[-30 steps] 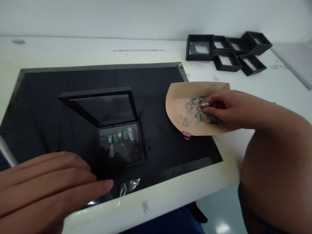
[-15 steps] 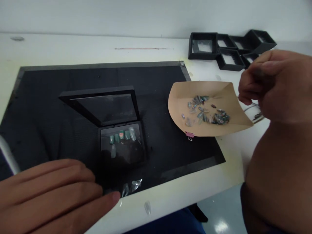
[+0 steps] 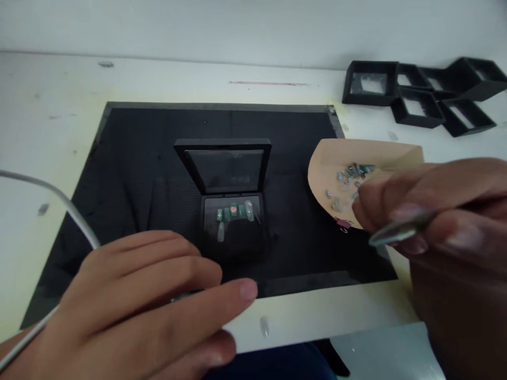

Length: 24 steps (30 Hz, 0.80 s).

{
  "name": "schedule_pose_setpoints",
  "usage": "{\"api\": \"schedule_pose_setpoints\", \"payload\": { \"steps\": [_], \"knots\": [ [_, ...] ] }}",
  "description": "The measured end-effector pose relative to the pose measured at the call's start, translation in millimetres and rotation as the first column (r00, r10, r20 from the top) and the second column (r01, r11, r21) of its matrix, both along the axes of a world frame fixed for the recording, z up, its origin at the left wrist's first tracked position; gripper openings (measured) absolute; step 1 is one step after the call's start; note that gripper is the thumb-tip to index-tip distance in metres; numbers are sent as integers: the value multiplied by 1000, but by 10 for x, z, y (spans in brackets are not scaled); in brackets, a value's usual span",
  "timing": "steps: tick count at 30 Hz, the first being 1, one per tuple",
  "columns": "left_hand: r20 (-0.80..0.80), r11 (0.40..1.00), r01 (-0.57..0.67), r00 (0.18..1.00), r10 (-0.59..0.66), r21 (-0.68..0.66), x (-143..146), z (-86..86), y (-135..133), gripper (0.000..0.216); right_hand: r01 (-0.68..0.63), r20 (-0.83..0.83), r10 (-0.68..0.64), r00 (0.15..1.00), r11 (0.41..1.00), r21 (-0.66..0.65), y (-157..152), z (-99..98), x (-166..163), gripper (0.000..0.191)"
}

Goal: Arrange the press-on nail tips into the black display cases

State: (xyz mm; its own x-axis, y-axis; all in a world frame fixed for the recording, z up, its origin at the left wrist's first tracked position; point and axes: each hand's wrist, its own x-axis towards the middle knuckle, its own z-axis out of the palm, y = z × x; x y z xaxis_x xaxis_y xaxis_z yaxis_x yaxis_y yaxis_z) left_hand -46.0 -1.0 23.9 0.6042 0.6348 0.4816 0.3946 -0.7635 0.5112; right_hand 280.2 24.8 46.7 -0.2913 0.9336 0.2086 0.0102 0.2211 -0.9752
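Note:
A small black display box (image 3: 232, 228) lies open on the black mat (image 3: 138, 174), its lid (image 3: 225, 166) tilted up behind it. Several green and pale false nails (image 3: 233, 212) sit inside. My left hand (image 3: 146, 301) lies flat, fingers stretched out, over the mat's front edge just left of the box. Close to the camera at the right, my right hand (image 3: 439, 211) pinches a slim metal tool (image 3: 400, 228) whose tip points left. Behind it, a tan paper sheet (image 3: 336, 155) carries several loose nails (image 3: 352, 174), partly hidden by the hand.
Several empty black boxes (image 3: 420, 92) are clustered at the back right of the white table (image 3: 59, 89). A white cable (image 3: 59, 203) crosses the left side. One clear nail (image 3: 264, 326) lies on the table's front edge. A pink clip (image 3: 343, 223) sits at the paper's lower edge.
My right hand left the nails on the paper, swung right, and now holds a metal tool near the camera. My left hand slid right towards the box. The view shifted left.

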Motion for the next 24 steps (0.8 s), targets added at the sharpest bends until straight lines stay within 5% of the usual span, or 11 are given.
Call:
{"api": "schedule_pose_setpoints", "payload": {
  "steps": [4,7,12,18,21,24],
  "knots": [
    [-29,983,123,992,-120,137,106,119,152,16,-28,-13,27,1000,998,-54,-75,-18,-102,6],
    [-91,983,112,991,-99,144,139,110,147,23,13,96,-3,995,995,-101,-124,-10,-207,9],
    [47,997,-66,997,68,-35,221,14,27,49,129,289,-122,950,992,-5,-212,2,-329,22],
    [165,981,-13,985,45,-192,323,56,-77,49,109,315,-127,941,991,72,-337,-5,-358,16],
    [300,862,88,951,77,-500,367,115,-156,39,-42,255,23,967,997,70,-382,-51,-394,20],
    [384,757,177,917,105,-629,396,162,-174,19,-186,238,168,957,981,52,-382,-102,-448,39]
  ]
}}
